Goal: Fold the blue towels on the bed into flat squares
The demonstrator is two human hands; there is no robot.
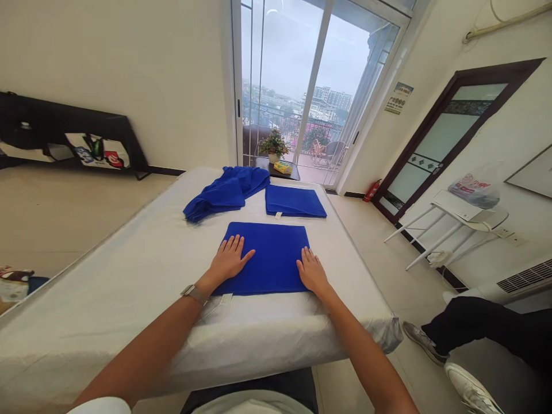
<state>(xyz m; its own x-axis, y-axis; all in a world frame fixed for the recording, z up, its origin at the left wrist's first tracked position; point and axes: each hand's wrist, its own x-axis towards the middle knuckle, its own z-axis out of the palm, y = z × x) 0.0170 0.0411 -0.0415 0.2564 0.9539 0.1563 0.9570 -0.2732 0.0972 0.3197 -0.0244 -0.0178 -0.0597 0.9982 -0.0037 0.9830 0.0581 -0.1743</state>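
A folded blue cloth (269, 259) lies flat near the front edge of the covered table, a small white tag poking out at its lower left. My left hand (230, 257) rests flat on its left side, fingers stretched out. On the right edge of the same cloth lies my right hand (311, 269), also flat with fingers extended. Beyond it is a second folded blue cloth (295, 201) with a white tag on its near edge. A crumpled heap of blue cloth (226, 192) sits at the back left.
A pale sheet covers the table (142, 276). Past the far end stand a potted plant (273, 146) and a yellow packet (283, 167) on a small dark table. At right are a white chair (466, 213) with a plastic bag and a seated person's legs (483, 328).
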